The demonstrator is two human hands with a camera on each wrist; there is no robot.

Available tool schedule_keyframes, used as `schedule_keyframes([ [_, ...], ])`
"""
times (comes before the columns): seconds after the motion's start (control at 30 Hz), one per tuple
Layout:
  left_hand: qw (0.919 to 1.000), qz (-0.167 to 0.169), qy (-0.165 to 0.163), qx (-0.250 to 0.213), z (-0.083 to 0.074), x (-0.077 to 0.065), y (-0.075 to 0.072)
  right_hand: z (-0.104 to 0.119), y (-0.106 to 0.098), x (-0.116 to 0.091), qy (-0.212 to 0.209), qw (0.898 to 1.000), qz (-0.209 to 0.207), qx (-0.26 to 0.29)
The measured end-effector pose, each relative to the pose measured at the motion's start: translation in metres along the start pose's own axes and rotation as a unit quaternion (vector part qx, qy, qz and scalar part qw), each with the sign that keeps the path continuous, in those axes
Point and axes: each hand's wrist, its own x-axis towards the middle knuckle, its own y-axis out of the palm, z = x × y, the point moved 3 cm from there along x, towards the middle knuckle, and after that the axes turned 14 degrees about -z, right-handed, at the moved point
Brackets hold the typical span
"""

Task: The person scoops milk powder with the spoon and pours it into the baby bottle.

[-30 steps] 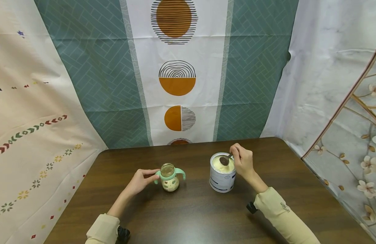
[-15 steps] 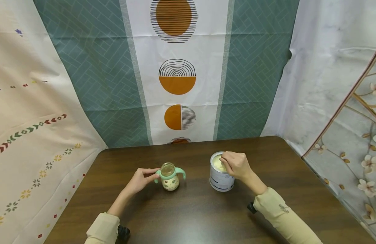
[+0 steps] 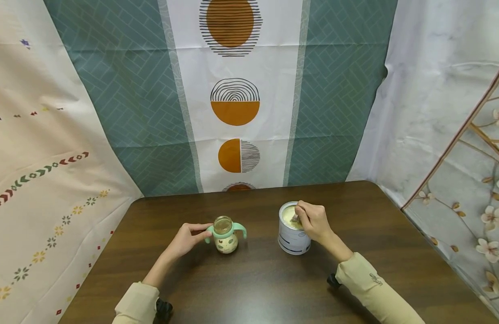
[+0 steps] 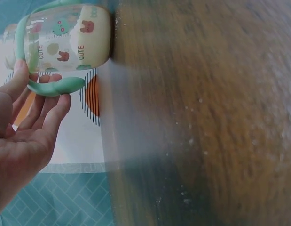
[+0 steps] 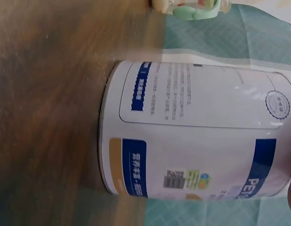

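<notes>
A clear baby bottle (image 3: 227, 243) with mint-green handles stands upright on the table, partly filled with pale powder. My left hand (image 3: 183, 242) pinches its left handle (image 4: 58, 86) between thumb and fingers. To the right stands an open white milk powder can (image 3: 294, 241), full of cream-coloured powder (image 3: 289, 213). At the can's mouth my right hand (image 3: 315, 220) grips a scoop by its handle; the scoop's bowl is down at the powder and mostly hidden. In the right wrist view the can's printed side (image 5: 197, 132) fills the middle, with only a bit of the hand showing.
Both things stand on a dark brown wooden table (image 3: 249, 288). A green and white patterned cloth (image 3: 334, 90) hangs behind its far edge. More cloths hang at the left (image 3: 51, 135) and right (image 3: 427, 112).
My right hand has come down from above the can, lowering the scoop to the powder, then shifted slightly right. The left hand and bottle have stayed put.
</notes>
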Motion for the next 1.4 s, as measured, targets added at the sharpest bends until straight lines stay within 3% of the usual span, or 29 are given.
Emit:
schedule_keyframes([
  [0.43, 1.0, 0.003, 0.0, -0.003, 0.001, 0.0, 0.0, 0.007, 0.006, 0.0, 0.044, 0.999, -0.003, 0.015],
  [0.73, 1.0, 0.004, 0.002, -0.005, 0.003, 0.0, 0.0, 0.01, 0.007, 0.006, 0.101, 0.994, -0.034, 0.031],
  [0.9, 1.0, 0.006, -0.003, -0.003, 0.005, 0.0, 0.0, 0.01, 0.006, 0.009, 0.164, 0.983, -0.041, -0.065],
  [1.07, 1.0, 0.004, -0.005, -0.006, 0.007, 0.001, 0.001, 0.004, 0.004, 0.013, 0.245, 0.95, -0.028, -0.192],
  [1.17, 0.9999, 0.004, -0.006, -0.008, 0.007, 0.001, 0.001, 0.003, 0.003, 0.016, 0.261, 0.935, -0.012, -0.241],
  [1.23, 0.9999, 0.003, -0.005, -0.01, 0.007, 0.001, 0.0, 0.003, 0.004, 0.019, 0.264, 0.93, 0.001, -0.255],
  [1.4, 0.9999, 0.005, 0.003, -0.013, 0.004, 0.002, 0.0, 0.006, 0.011, 0.026, 0.252, 0.931, 0.02, -0.264],
])
